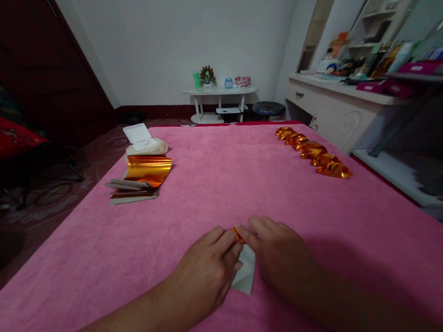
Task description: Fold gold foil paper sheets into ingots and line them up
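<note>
A sheet of foil paper point(245, 272), pale on its upturned side and gold-orange at its folded far edge, lies on the pink cloth point(216, 188) between my hands. My left hand point(212, 268) is closed with its fingertips pressed on the sheet's left and far edge. From the other side my right hand point(279, 245) pinches the same gold edge, its fingers curled. Most of the fold is hidden beneath the fingers. Farther off to the right, several folded gold foil pieces point(312, 151) lie in a slanting row.
At the left edge of the cloth lies a stack of gold foil sheets point(148, 167), with an open white case point(139, 134) behind it. A low white table point(220, 91) stands at the wall. On the right is a cluttered white dresser point(330, 97), a dark stool point(269, 108) beside it.
</note>
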A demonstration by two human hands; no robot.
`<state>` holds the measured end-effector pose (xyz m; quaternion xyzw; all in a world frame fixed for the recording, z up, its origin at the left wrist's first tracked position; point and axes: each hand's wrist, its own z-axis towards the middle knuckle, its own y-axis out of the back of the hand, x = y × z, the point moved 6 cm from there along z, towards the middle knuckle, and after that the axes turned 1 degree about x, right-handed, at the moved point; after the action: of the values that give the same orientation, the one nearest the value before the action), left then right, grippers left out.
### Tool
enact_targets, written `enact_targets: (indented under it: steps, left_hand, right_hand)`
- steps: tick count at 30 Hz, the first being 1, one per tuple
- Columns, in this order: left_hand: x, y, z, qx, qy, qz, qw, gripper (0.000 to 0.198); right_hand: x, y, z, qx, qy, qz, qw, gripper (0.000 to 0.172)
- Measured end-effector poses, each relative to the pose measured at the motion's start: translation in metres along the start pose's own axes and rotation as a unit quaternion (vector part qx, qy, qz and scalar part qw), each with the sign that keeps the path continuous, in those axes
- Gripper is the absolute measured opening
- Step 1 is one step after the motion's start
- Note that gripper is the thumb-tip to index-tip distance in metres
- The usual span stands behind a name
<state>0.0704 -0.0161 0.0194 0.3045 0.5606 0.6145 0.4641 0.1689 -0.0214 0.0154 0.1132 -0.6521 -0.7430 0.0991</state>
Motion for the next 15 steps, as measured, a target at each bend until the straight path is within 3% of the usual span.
enact_targets:
  steps: [4,9,15]
  left_hand:
    - [-0.0027,0.0023,0.0014,-0.004,-0.011,0.007,1.0,0.02]
    - [-0.0017,0.0025,0.0008,-0.002,-0.005,0.003,1.0,0.021]
    - [-0.0005,0.0026,-0.0009,-0.002,-0.001,-0.005,1.0,0.019]
  right_hand:
    - [0.0032,0.0013,-0.0001,-0.004,0.027,-0.007,1.0,0.028]
    - [-0.0016,0.0016,-0.0007,-0.016,0.012,-0.018,1.0,0.023]
    - [-0.0001,0.0013,-0.0097,-0.014,0.044,0.026,0.999,0.025]
